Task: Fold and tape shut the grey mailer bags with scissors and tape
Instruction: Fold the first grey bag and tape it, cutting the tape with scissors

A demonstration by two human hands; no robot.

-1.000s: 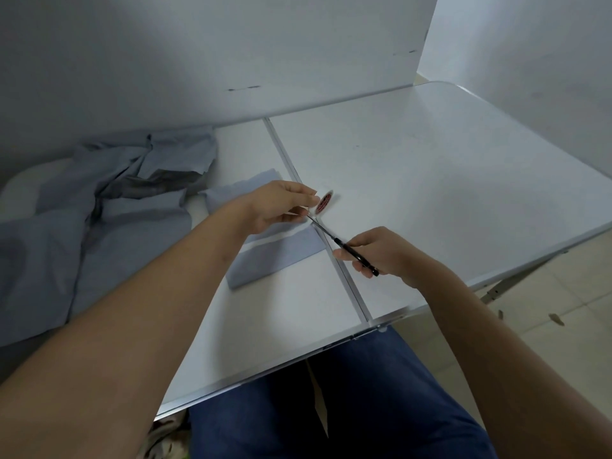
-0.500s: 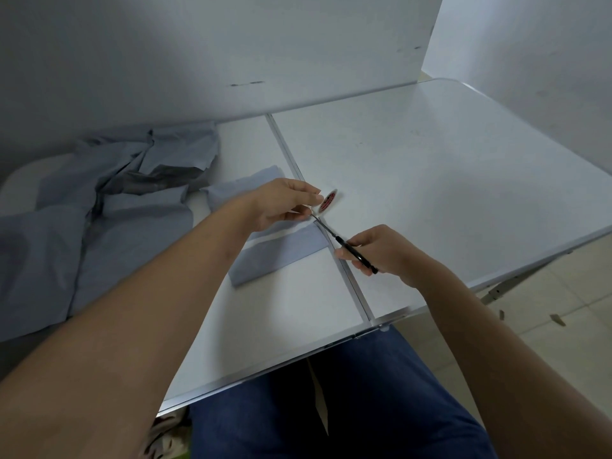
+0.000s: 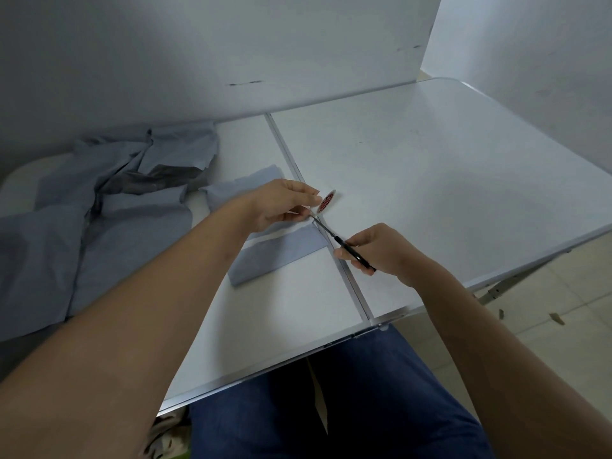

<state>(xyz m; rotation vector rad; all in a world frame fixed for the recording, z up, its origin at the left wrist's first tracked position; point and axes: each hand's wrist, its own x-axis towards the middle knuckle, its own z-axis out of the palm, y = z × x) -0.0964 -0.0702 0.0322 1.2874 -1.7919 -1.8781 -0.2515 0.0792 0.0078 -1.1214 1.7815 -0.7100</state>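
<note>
Scissors are gripped in the right hand, tips meeting tape pinched by the left hand beside the tape roll. Folded mailer bag lies flat on the table; its film is probably light, limp and slippery, so press near the fold.

A folded grey mailer bag lies flat near the middle of the white folding table, just left of its centre seam. More crumpled grey mailer bags are heaped by the left edge. The tape roll, red-labelled, stands tilted above the seam. Black-handled scissors point their blades toward it.
</note>
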